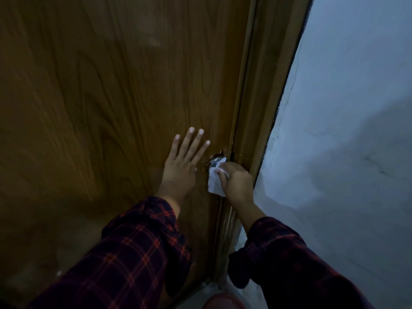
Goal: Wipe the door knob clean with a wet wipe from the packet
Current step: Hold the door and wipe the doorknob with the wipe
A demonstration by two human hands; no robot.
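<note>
A round metal door knob (215, 161) sits at the right edge of a brown wooden door (100, 97). My right hand (236, 181) is closed around a white wet wipe (214, 182) and presses it against the lower side of the knob, so most of the knob is covered. The wipe's loose end hangs below my fingers. Flat on the door just left of the knob rests my left hand (181, 162), fingers spread and holding nothing. The wipe packet is not in view.
A brown door frame (263, 103) runs beside the door's right edge. Right of it is a pale grey wall (345, 130). A reddish rounded object (225, 301) shows at the bottom edge near the floor. Both arms wear dark plaid sleeves.
</note>
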